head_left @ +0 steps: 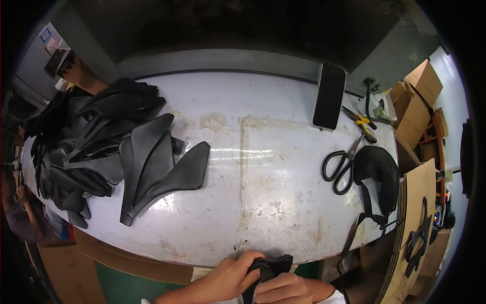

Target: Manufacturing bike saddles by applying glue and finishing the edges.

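Note:
At the table's near edge my left hand (pixel 230 276) is closed round a black molded piece (pixel 276 265), thumb on top. My right hand (pixel 284 290) grips the same piece from the other side, fingers curled in. The piece's lower part is hidden by my hands and the picture's edge. Farther left on the table lies a winged black molded part (pixel 152 169), with smooth, curved blades joined at a narrow foot. Behind it rises a heap of similar black parts (pixel 86 137), piled over one another.
The white table (pixel 273 213) is scuffed and stained. At its right lie black-handled scissors (pixel 340 164), yellow-and-black pliers (pixel 362 120), a phone (pixel 329 96) and a black curved pouch-like item (pixel 382 175) with a strap. Cardboard (pixel 417 202) stands beyond the right edge. Another person (pixel 25 218) is at far left.

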Available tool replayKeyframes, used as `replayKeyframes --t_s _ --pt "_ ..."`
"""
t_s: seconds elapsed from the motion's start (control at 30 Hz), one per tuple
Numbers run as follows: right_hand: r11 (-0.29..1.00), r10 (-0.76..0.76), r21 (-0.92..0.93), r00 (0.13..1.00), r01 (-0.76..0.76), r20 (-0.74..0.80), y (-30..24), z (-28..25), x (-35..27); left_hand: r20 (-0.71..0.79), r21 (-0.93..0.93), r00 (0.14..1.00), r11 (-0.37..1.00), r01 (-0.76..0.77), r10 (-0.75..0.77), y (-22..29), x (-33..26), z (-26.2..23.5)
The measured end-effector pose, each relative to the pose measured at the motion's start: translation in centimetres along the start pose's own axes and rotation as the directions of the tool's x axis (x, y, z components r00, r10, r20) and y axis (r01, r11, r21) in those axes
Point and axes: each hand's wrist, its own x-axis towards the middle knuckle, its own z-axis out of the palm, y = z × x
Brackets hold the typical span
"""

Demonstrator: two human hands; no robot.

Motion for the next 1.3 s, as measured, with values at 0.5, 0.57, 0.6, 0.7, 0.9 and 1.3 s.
replayKeyframes --t_s 0.5,0.57,0.6,0.7,0.9,1.3 --pt "0.965 0.188 0.177 0.981 -0.193 0.046 1.3 -0.8 2.0 0.147 -0.034 0.989 0.999 -0.012 0.017 -0.9 0.2 -1.1" --pt "0.98 0.151 0.113 0.984 -0.162 0.1 0.8 -0.2 0.7 0.1 -0.046 0.992 0.996 -0.076 0.081 -1.3 0.1 -0.6" --pt "0.985 0.098 0.14 0.994 -0.103 0.04 0.7 -0.1 0.4 0.025 -0.064 0.997 0.996 -0.066 0.067 -0.9 0.2 -0.3" --pt "0.989 0.062 0.136 0.998 -0.063 0.007 0.4 -0.3 0.0 -0.038 -0.087 0.995 0.992 -0.096 0.093 -1.3 0.3 0.1" --pt "0.994 0.106 0.002 0.991 -0.106 -0.083 0.9 0.6 -0.6 0.091 -0.018 0.993 0.997 -0.069 0.07 -1.7 0.1 -0.6" --pt "0.997 0.068 -0.025 0.994 -0.07 -0.09 0.3 0.8 -1.0 0.115 0.026 0.991 0.997 -0.076 0.072 -1.3 0.1 -0.9"
